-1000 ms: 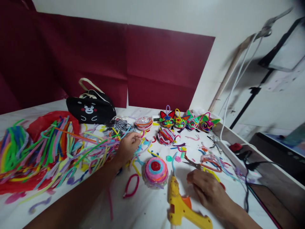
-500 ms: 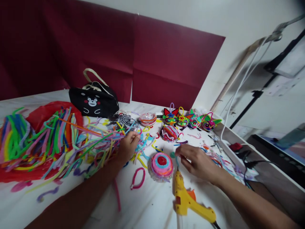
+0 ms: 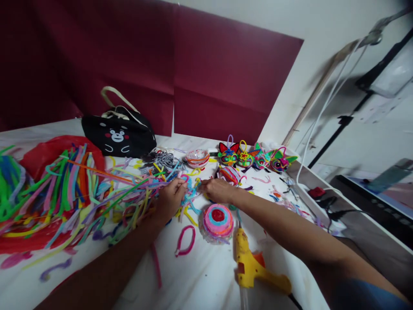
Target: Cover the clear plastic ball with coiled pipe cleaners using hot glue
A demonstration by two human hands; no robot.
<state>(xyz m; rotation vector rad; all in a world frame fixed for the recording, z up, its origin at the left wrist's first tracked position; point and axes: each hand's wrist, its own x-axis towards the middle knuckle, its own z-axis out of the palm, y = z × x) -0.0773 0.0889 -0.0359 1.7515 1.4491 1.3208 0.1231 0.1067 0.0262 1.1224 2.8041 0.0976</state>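
Observation:
My left hand [image 3: 172,196] is closed at the near edge of a heap of pipe cleaners [image 3: 135,189]. A curled pink pipe cleaner [image 3: 185,177] shows by its fingertips; whether it is held, I cannot tell. My right hand [image 3: 216,189] reaches across, fingers pressed together beside light blue pipe cleaner pieces [image 3: 192,191]; anything in its grip is hidden. Below it sits a round dome [image 3: 218,221] coiled in pink, blue and red rings. A yellow glue gun [image 3: 247,262] lies on its side, nozzle toward the dome. A magenta pipe cleaner loop [image 3: 186,242] rests to the left.
Several colourful animal-faced ornaments [image 3: 245,159] line the back, near a partly wrapped clear bowl [image 3: 196,158] and a striped dome [image 3: 228,174]. A black bag [image 3: 119,135] stands behind the heap. A red plastic bag [image 3: 35,159] lies left. A power strip [image 3: 318,193] sits right.
My right hand has moved left and away from me, from above the glue gun to the pipe cleaner pieces near my left hand. My left hand stays closed in nearly the same place.

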